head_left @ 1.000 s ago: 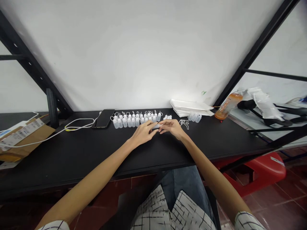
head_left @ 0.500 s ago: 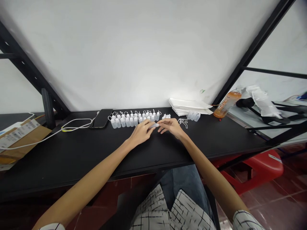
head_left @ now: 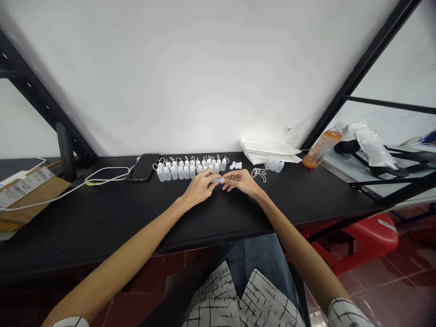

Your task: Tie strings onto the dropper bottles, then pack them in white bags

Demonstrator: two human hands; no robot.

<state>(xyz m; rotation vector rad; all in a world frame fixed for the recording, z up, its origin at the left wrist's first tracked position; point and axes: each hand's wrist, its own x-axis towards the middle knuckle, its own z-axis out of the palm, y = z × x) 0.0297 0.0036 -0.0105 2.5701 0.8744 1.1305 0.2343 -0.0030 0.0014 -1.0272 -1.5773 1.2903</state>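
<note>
Left hand (head_left: 200, 188) and right hand (head_left: 241, 182) close together over the black counter (head_left: 102, 222), small translucent plastic bottle (head_left: 217, 180) pinched in the left fingers, right fingers just beside it — rows of white dropper bottles (head_left: 184, 170) right behind, loops of white cord (head_left: 259, 173), black phone (head_left: 143, 166), stacked white paper (head_left: 265, 152), orange drink bottle (head_left: 317, 154) farther off

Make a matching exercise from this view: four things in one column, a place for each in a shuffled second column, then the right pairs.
Things:
1. small white plastic bottle
2. black smartphone
3. plastic bottle of orange drink
4. red plastic stool

Places:
A. on the tiled floor, right of the person
B. far right end of the black table
C. between the left hand and right hand
D. left of the row of white bottles

Pairs: 1-C, 2-D, 3-B, 4-A
</note>
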